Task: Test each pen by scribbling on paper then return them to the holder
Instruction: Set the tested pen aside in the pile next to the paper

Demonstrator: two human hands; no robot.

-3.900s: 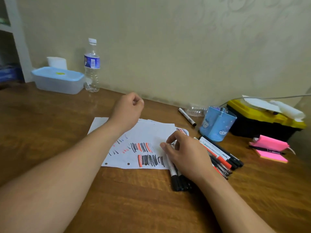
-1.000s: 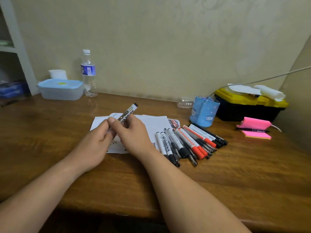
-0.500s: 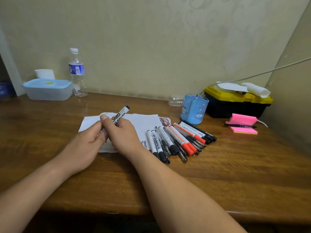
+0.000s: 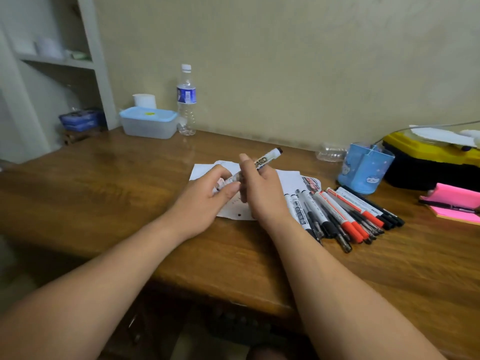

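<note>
Marker was held tilted above the paper: right grip clamped round its barrel, left grip pinching its lower end.

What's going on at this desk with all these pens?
A person holds a white marker with black lettering in both hands above a scribbled-on white paper sheet: the right hand grips its barrel, the left hand pinches its near end. A row of black and red pens lies on the wooden table beside the sheet. No pens stick out of the blue pen holder.
</note>
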